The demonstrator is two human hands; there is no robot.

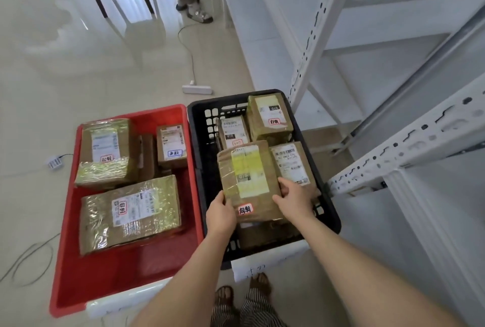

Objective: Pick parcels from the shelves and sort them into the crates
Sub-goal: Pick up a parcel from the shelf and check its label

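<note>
Parcel (249, 182) gripped by left hand (220, 215) and right hand (295, 200) over black crate (199, 169); may tip onto parcels beneath if dropped unevenly.

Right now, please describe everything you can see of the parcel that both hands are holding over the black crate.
The parcel is a flat brown cardboard box wrapped in shiny clear tape. Its top carries a pale yellow and white label, partly faded, and a small white sticker with red handwriting near the lower edge. It sits tilted above other parcels in the black crate. The left hand grips its left edge; the right hand grips its right edge.
</note>
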